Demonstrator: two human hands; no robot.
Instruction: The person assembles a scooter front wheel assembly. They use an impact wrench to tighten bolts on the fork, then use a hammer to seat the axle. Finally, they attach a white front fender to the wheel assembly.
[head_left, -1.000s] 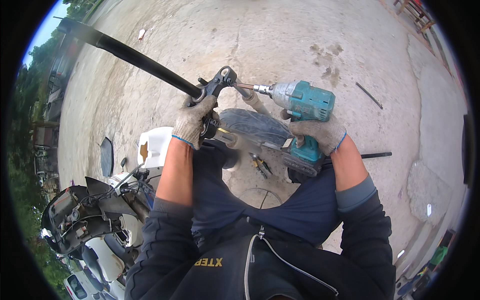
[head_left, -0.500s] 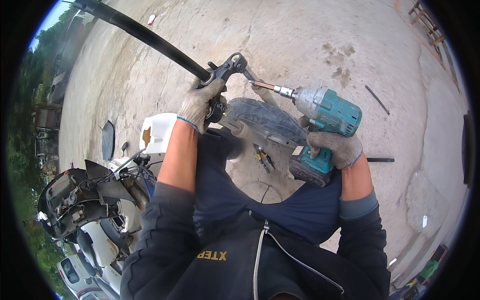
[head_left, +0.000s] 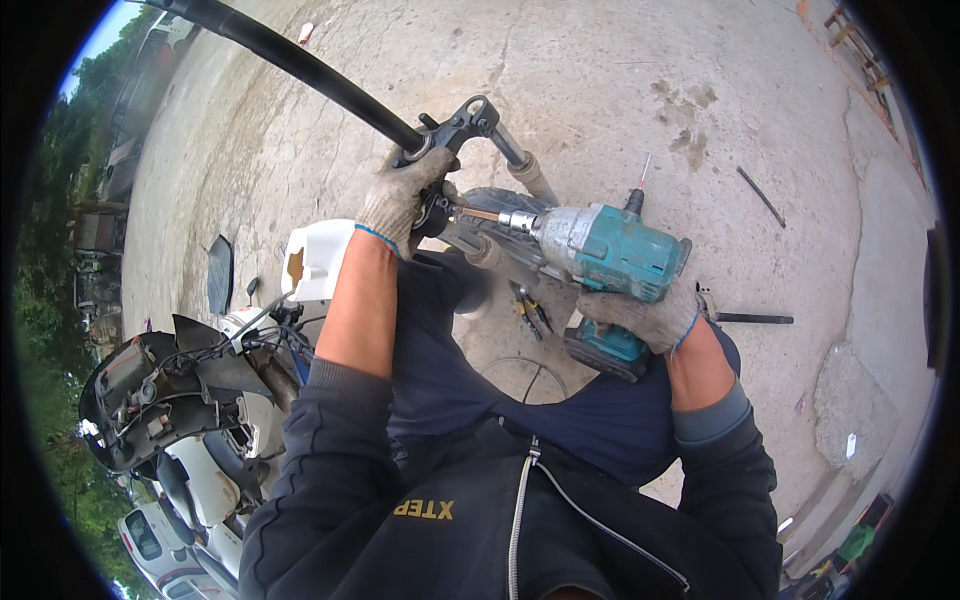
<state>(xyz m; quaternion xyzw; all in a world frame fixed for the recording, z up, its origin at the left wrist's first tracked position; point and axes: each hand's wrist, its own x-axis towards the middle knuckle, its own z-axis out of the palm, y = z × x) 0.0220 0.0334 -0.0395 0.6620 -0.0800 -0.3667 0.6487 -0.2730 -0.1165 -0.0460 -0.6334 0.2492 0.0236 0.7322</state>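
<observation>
My gloved left hand is wrapped round the black clamp of a motorcycle front fork, at the foot of its long black steering stem. Silver fork legs run down from the clamp beside a dark tyre. In my gloved right hand is a teal cordless impact wrench, held by its handle. Its copper-coloured bit points left, with the tip at the clamp's near end by my left fingers. Whether the tip is seated in a bolt is too small to tell.
Pliers and a screwdriver lie on the concrete. Farther right are a thin dark rod and a black bar. At left stand a white plastic piece and a partly stripped scooter.
The impact wrench has moved left and down with my right hand, its bit going from the far fork leg to the clamp's near end. My left hand keeps its grip.
</observation>
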